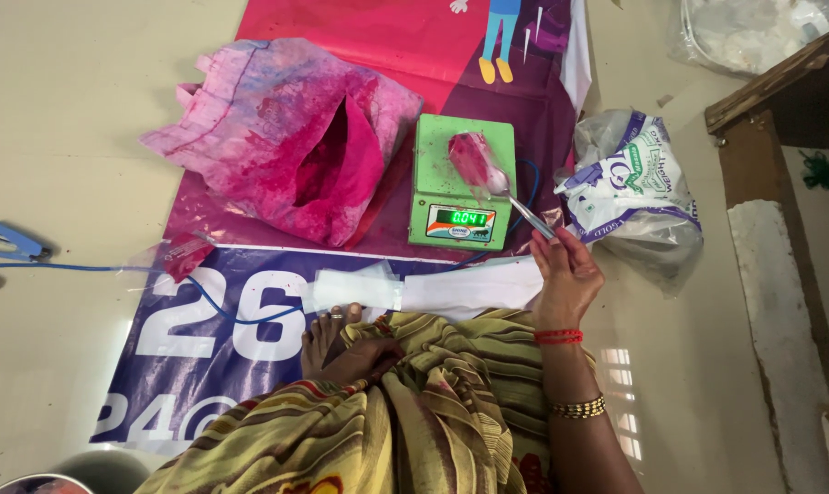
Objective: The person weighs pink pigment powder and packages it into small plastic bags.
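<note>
The person sits on the floor (pixel 58 110) with a small green weighing scale (pixel 460 183) set on a printed banner (pixel 250 320) spread before them. Everything here hangs off that scale. On its platform lies a small clear pouch (pixel 474 157) filled with pink powder, and the lit display at the scale's front shows a reading.

The right hand (pixel 565 274), just in front of the scale and to its right, has its fingers (pixel 561 240) pinched shut on the handle of a metal spoon (pixel 515 201); the bowl of the spoon reaches up to the pouch on the platform and seems to touch it. The left hand (pixel 364 357) rests low on the lap, well in front of the scale, loosely curled with nothing in it that I can see.

Left of the scale slumps a big cloth sack (pixel 286 137), open-mouthed and stained deep pink. Right of the scale sits a crumpled white printed plastic bag (pixel 639 183).

My worry is the spoon: it leans on a soft pouch perched on a small platform, so any press could skew the weight or nudge the pouch off the edge. A tilted spoon would also spill powder over the scale, and the powder clearly stains whatever it lands on.
</note>
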